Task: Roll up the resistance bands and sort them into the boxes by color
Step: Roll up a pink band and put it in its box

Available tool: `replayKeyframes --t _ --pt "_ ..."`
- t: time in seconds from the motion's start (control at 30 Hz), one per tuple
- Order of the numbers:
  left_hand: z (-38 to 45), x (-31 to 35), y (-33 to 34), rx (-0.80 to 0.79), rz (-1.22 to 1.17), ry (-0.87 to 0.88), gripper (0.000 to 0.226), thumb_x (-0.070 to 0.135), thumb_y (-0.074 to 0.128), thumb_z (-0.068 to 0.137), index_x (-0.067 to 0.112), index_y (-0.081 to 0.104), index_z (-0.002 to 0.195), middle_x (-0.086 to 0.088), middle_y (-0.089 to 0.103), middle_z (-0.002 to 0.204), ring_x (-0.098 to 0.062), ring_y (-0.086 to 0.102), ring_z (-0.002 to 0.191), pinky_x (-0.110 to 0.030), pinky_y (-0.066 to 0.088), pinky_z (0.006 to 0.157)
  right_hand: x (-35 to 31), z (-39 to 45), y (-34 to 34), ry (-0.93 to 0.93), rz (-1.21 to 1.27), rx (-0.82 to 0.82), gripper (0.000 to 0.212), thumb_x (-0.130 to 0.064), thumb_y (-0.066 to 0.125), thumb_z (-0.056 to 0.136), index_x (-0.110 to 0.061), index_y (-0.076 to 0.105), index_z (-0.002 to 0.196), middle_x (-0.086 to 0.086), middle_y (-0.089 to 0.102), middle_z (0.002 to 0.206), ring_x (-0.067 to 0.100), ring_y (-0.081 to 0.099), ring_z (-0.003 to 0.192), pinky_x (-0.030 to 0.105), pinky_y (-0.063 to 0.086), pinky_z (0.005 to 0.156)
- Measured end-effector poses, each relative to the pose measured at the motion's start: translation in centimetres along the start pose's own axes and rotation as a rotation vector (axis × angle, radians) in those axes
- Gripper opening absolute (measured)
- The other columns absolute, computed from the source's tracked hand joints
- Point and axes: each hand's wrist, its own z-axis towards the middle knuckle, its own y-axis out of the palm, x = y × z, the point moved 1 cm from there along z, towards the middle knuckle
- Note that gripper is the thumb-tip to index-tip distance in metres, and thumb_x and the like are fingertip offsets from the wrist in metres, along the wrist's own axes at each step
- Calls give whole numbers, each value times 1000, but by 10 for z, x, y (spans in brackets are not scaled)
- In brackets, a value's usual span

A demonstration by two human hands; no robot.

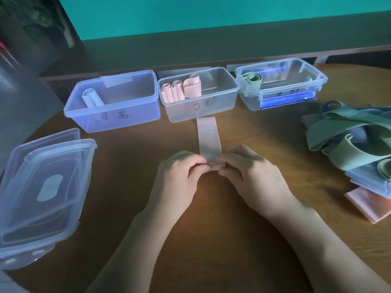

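A pink resistance band point(208, 138) lies flat on the wooden table, stretching away toward the middle box. My left hand point(182, 176) and my right hand point(249, 172) both pinch its near end, where a small roll is curled under the fingertips. Three clear boxes stand in a row at the back. The left box point(114, 121) holds one pale blue roll point(92, 98). The middle box point(201, 115) holds three pink rolls point(179, 88). The right box point(281, 96) holds a green roll point(252, 80).
A tangled pile of loose green, blue and pink bands point(355, 149) lies at the right edge of the table. Stacked clear lids point(44, 191) rest at the left. The table's far edge runs behind the boxes, below a dark ledge and green wall.
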Motion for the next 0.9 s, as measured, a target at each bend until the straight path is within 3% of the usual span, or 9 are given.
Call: replayKeyframes --t 0.17,0.3,0.4,0.53,0.63,0.73,0.9 --pt "1 -2 -2 -85 43 -52 23 33 77 87 21 79 107 4 72 106 -1 59 86 1 40 73 2 4 1 13 -8 -24 25 -35 68 92 -32 72 117 -7 63 113 16 66 89 35 60 66" --pt "3 -3 -1 -117 49 -77 26 30 79 85 22 78 110 2 66 108 -6 57 85 -12 46 74 3 9 3 53 -34 -1 24 -32 68 94 -33 74 117 -7 59 108 14 61 83 21 46 59" --pt "5 -1 4 -68 57 -90 19 21 79 87 19 79 106 0 67 102 -12 63 84 -21 53 73 2 11 5 27 -19 11 21 -27 67 95 -27 76 114 -4 60 104 17 64 81 29 55 59" --pt "6 -2 6 -71 50 -102 15 17 76 89 16 79 103 0 66 102 -12 62 83 -14 47 71 4 10 5 7 7 20 24 -29 62 95 -24 77 113 -2 62 103 18 65 79 35 59 60" --pt "3 -1 5 -75 49 -88 14 17 76 88 16 79 102 0 66 101 -11 61 81 -9 44 72 2 8 4 -10 11 16 25 -29 62 95 -21 77 112 0 64 101 16 66 78 31 59 61" --pt "-1 2 3 -71 60 -59 13 17 76 89 17 80 101 -1 66 100 -12 62 81 -18 50 72 1 3 2 -24 8 16 20 -23 68 94 -18 78 111 2 65 101 18 67 77 24 56 63" --pt "-19 9 -3 -51 49 -47 13 13 76 88 14 80 101 -3 66 100 -10 55 86 -18 47 74 -3 -14 -2 -19 52 32 21 -22 71 93 -17 78 112 2 64 101 19 66 77 29 59 66"
